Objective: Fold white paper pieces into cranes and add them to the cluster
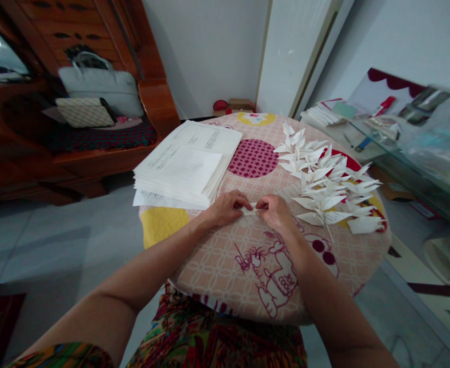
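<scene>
Between my two hands, low over the round table, is a small folded piece of white paper (249, 210). My left hand (228, 207) pinches its left side with thumb and fingers. At its right end my right hand (274, 208) pinches it too, fingers curled, partly hiding the paper. To the right lies a cluster of several folded paper cranes (319, 174) with pointed wings. A stack of printed paper sheets (186, 143) is at the table's left, with a smaller blank white sheet (190, 167) on top.
A patterned pink cloth (217, 271) covers the round table. On the right, a glass shelf (409, 171) holds papers, a pen-like item and plastic bags close to the table edge. At the left stands a wooden bench (159, 110) with a pale handbag (121, 89) on it.
</scene>
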Demonstrator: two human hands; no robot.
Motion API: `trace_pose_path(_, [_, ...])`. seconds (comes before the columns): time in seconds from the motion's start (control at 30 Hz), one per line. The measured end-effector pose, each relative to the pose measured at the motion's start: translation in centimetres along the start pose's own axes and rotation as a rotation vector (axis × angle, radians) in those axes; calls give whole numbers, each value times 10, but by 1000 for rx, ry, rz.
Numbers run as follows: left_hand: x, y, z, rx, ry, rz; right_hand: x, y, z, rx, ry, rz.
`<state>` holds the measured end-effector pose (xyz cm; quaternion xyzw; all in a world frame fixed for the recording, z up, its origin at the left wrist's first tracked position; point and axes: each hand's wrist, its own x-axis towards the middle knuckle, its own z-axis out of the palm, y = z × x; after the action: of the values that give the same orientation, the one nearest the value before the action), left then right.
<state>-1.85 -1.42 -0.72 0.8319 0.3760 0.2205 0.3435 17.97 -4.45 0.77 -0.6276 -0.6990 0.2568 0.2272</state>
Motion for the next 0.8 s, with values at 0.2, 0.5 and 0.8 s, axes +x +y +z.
trace_pose_path(0.2, [1, -14, -13, -26, -146, 137, 0, 4, 0, 31, -11, -16])
trace_pose_path(0.5, [-1, -17, -15, -13, -174, 176, -1, -7, 6, -124, 44, -17])
trace_pose_path(0.8, [2, -15, -11, -35, -94, 143, -1, 4, -3, 5, 12, -49])
